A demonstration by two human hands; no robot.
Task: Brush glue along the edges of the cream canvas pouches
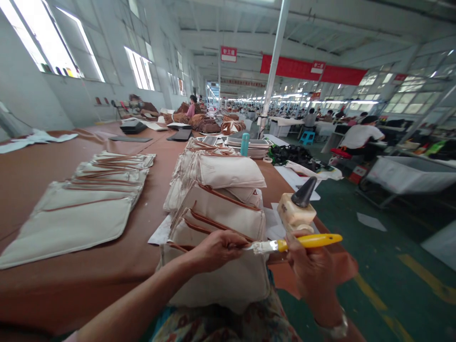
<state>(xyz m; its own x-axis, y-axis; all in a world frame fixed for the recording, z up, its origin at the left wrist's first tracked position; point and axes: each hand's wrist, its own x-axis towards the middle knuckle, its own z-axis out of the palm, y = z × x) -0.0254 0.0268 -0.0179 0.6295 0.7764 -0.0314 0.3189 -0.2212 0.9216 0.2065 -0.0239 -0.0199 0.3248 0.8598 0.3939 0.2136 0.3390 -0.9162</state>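
At a long brown table [85, 289] in a big workroom, a cream cloth piece [213, 282] with a brown edge sits at the front, by the person's lap. The left hand [217, 251] lies on its top edge with curled fingers, but you cannot tell if they pinch it. The right hand [313, 270] holds tight to a yellow brush [306, 242], and the white brush tip sits just beside the left hand. Just past the brush stands a cream bottle with a black cone top [295, 206]. More cloth pieces [213, 199] lie piled behind.
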